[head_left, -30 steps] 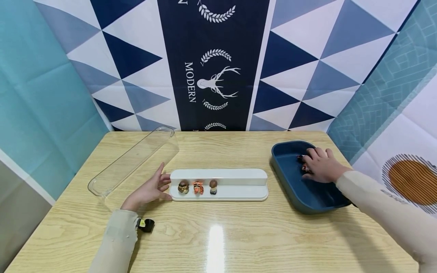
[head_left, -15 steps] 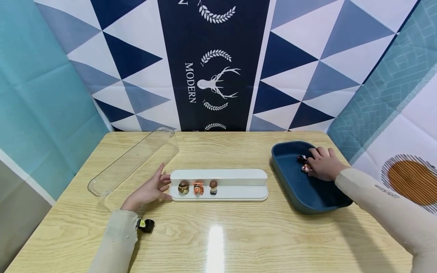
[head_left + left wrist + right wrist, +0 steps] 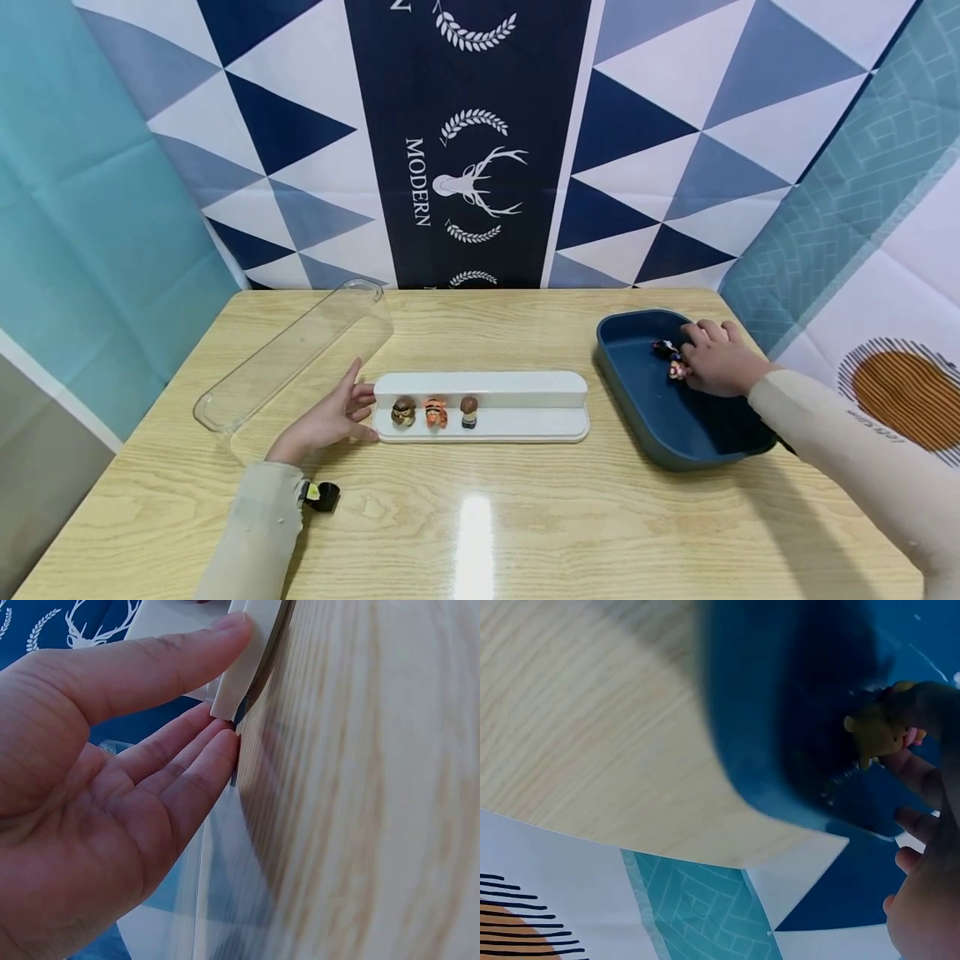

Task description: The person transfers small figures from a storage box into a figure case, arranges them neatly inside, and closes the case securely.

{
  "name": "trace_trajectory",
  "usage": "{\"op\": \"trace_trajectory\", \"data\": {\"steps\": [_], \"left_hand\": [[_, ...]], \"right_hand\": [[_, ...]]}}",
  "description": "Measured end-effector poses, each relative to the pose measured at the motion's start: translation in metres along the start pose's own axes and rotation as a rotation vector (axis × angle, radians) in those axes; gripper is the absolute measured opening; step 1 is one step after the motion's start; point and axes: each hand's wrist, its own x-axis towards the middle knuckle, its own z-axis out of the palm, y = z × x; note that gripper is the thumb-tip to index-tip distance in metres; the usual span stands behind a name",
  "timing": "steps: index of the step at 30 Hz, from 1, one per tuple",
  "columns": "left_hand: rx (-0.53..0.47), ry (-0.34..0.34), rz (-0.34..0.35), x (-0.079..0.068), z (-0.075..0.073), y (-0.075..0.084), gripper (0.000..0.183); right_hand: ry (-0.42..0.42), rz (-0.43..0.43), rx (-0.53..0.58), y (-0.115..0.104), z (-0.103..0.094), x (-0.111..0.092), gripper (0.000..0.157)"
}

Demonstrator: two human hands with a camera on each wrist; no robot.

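My left hand [image 3: 326, 423] touches the left end of a white display stand [image 3: 540, 421], thumb against its edge and fingers fairly straight, also in the left wrist view. On the stand's low step sit an owl figurine [image 3: 402, 410], an orange tiger figurine [image 3: 435, 412] and a brown-topped figurine [image 3: 468, 411]. My right hand [image 3: 718, 360] reaches into a dark blue bin [image 3: 645, 417]. In the right wrist view its fingers pinch a small yellow figurine [image 3: 877, 735] with round ears; the hand hides it in the head view. A dark figurine [image 3: 663, 349] and a pinkish figurine [image 3: 678, 368] lie beside the fingers.
A clear plastic cover [image 3: 292, 358] lies slanted on the wooden table [image 3: 525, 517] behind my left hand. A black strap [image 3: 321, 496] is at the left wrist. Patterned cloth [image 3: 472, 167] hangs behind the table's back edge.
My right hand has shifted slightly to the right inside the bin, uncovering more of the dark and pinkish figurines. The left hand and the stand have stayed put.
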Motion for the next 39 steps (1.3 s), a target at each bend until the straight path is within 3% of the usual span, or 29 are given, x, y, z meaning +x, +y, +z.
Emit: {"op": "trace_trajectory", "data": {"steps": [6,15,24,28,31,35,39], "left_hand": [[-0.002,-0.003,-0.001,0.001,0.001,-0.002,0.127],[-0.011,0.005,0.001,0.001,0.001,0.001,0.127],[-0.006,0.004,-0.002,0.000,0.001,-0.001,0.127],[-0.013,0.003,0.003,0.001,0.000,-0.001,0.126],[-0.015,0.002,0.004,0.001,0.000,-0.001,0.127],[-0.009,0.003,0.002,0.001,0.000,-0.002,0.127],[-0.003,0.004,-0.002,0.002,0.000,-0.002,0.127]], "right_hand": [[0.049,-0.007,0.057,-0.001,-0.019,0.005,0.026],[-0.015,0.006,0.358,-0.011,-0.043,0.014,0.015],[0.112,-0.017,0.576,-0.015,-0.050,0.014,0.016],[0.114,0.015,0.649,-0.017,-0.053,0.013,0.018],[0.077,0.067,0.788,-0.020,-0.056,0.013,0.020],[0.032,0.154,1.052,-0.026,-0.059,0.013,0.028],[0.067,0.210,1.205,-0.035,-0.061,0.014,0.034]]}}
